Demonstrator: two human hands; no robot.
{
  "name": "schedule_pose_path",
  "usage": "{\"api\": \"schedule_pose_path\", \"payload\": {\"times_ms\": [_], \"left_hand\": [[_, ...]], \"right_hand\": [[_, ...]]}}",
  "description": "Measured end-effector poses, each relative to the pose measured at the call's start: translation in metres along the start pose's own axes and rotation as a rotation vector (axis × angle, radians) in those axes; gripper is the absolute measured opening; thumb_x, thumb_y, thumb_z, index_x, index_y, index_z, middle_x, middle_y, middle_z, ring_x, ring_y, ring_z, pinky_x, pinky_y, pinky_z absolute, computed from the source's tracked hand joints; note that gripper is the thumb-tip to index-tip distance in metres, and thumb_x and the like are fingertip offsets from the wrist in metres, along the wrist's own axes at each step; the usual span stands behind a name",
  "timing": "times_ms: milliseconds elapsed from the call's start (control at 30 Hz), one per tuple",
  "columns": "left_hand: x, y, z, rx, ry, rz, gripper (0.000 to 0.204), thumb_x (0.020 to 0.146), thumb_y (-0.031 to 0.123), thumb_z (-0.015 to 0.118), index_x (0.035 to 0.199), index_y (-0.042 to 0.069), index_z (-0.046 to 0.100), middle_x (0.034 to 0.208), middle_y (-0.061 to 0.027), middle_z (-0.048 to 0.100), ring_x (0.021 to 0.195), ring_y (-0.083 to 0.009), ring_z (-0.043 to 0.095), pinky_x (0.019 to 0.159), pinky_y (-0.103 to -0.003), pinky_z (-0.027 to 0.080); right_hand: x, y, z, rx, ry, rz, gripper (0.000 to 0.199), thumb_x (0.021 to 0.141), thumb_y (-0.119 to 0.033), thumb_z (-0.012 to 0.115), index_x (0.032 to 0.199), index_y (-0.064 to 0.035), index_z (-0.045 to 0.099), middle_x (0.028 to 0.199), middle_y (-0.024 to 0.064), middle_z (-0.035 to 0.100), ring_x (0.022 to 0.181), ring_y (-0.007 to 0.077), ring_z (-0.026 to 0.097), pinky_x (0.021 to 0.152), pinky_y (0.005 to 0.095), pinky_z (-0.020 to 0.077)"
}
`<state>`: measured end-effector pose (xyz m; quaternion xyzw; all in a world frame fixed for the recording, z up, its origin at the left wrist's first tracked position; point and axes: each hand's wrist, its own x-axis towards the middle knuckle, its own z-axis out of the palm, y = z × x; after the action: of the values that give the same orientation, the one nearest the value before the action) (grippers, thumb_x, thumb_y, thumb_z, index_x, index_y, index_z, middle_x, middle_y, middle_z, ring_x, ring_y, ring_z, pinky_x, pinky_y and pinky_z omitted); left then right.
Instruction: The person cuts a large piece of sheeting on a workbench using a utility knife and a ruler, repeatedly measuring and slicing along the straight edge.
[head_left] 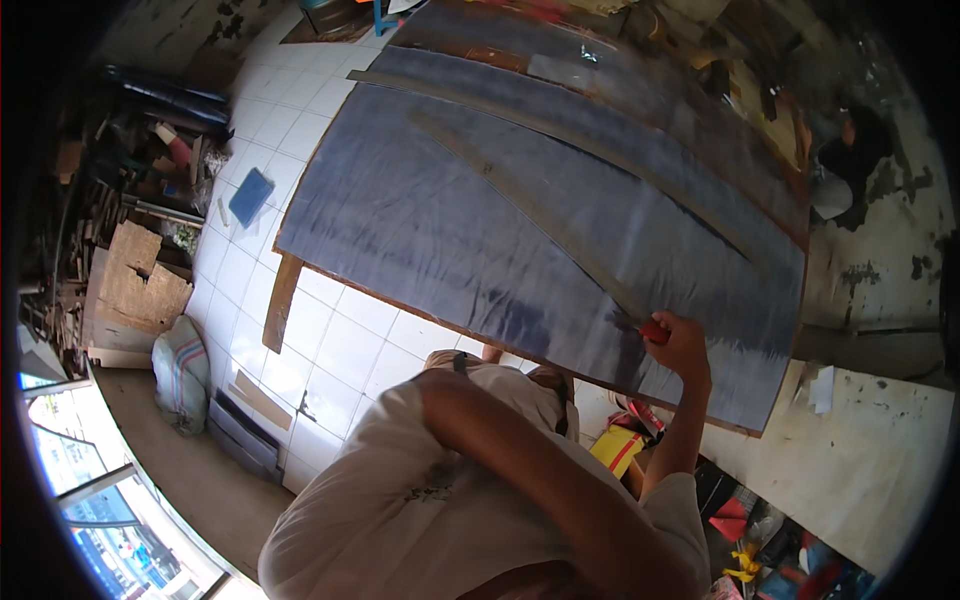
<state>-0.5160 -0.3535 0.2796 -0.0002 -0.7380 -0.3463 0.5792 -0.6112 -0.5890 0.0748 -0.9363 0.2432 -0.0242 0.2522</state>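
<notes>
At the right part of the dark grey sheet point(400, 190), my right hand point(684, 348) is closed around a small red thing point(654, 331), perhaps a handle; its kind is not clear. The red thing meets the near end of a long, narrow, straight strip point(545, 225) that lies slantwise across the sheet. Whether the two are joined I cannot tell. A second long strip point(560, 135) runs along the sheet's far side. My left forearm point(520, 470) bends across my chest toward the lower edge, and the left hand is out of view.
A brown board point(282, 305) sticks out beneath the sheet's left corner. On the white tiled floor point(330, 325) lies a blue tray-like thing point(251, 197). A white sack point(181, 375) and stacked wood scraps point(145, 280) stand at left. A pale board point(860, 450) lies at right, beside colourful clutter.
</notes>
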Motion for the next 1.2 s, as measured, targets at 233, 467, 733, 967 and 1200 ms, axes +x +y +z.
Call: {"api": "schedule_pose_path", "payload": {"times_ms": [233, 467, 733, 967, 1200], "left_hand": [[-0.093, 0.149, -0.104, 0.287, -0.452, -0.197, 0.018, 0.095, 0.02, 0.063, 0.103, 0.004, 0.066, 0.092, -0.0098, 0.066, 0.078, -0.0281, 0.067, 0.07, -0.044, 0.055], [-0.039, 0.214, -0.105, 0.118, -0.635, -0.145, 0.015, 0.098, 0.019, 0.062, 0.1, 0.004, 0.064, 0.093, -0.0104, 0.067, 0.075, -0.0261, 0.066, 0.066, -0.042, 0.055], [-0.043, 0.178, -0.102, -0.031, -0.476, -0.113, 0.014, 0.1, 0.018, 0.062, 0.098, 0.005, 0.064, 0.093, -0.0103, 0.066, 0.074, -0.0232, 0.064, 0.065, -0.04, 0.054], [-0.098, 0.1, -0.154, -0.146, 0.252, -0.023, 0.014, 0.102, 0.017, 0.061, 0.096, 0.005, 0.063, 0.093, -0.0102, 0.066, 0.074, -0.0206, 0.064, 0.065, -0.038, 0.053], [-0.256, -0.019, -0.197, 0.636, 1.766, -0.816, 0.033, 0.103, 0.031, 0.063, 0.113, -0.001, 0.063, 0.104, -0.0085, 0.067, 0.099, -0.0205, 0.065, 0.091, -0.034, 0.05]], "right_hand": [[-0.057, -0.009, 0.006, -0.096, 0.06, 0.141, 0.035, 0.073, -0.021, 0.082, 0.105, -0.0111, 0.07, 0.086, 0.0133, 0.074, 0.081, 0.0343, 0.072, 0.072, 0.0422, 0.0572], [-0.088, -0.016, 0.0, -0.055, 0.08, 0.251, 0.032, 0.072, -0.02, 0.082, 0.101, -0.0117, 0.072, 0.087, 0.0121, 0.075, 0.082, 0.0348, 0.073, 0.075, 0.0421, 0.0577], [-0.117, -0.002, 0.012, -0.034, 0.092, 0.318, 0.035, 0.066, -0.02, 0.083, 0.098, -0.0124, 0.071, 0.084, 0.0119, 0.074, 0.079, 0.0351, 0.072, 0.071, 0.0428, 0.0581], [-0.158, 0.004, 0.028, -0.049, 0.163, 0.375, 0.036, 0.062, -0.018, 0.082, 0.096, -0.0115, 0.07, 0.081, 0.0124, 0.072, 0.078, 0.0353, 0.071, 0.071, 0.0446, 0.0569], [-0.192, -0.005, 0.05, 0.084, 0.257, 0.417, 0.035, 0.063, -0.015, 0.081, 0.096, -0.0117, 0.071, 0.083, 0.0121, 0.072, 0.079, 0.0344, 0.072, 0.073, 0.0438, 0.0572]]}}
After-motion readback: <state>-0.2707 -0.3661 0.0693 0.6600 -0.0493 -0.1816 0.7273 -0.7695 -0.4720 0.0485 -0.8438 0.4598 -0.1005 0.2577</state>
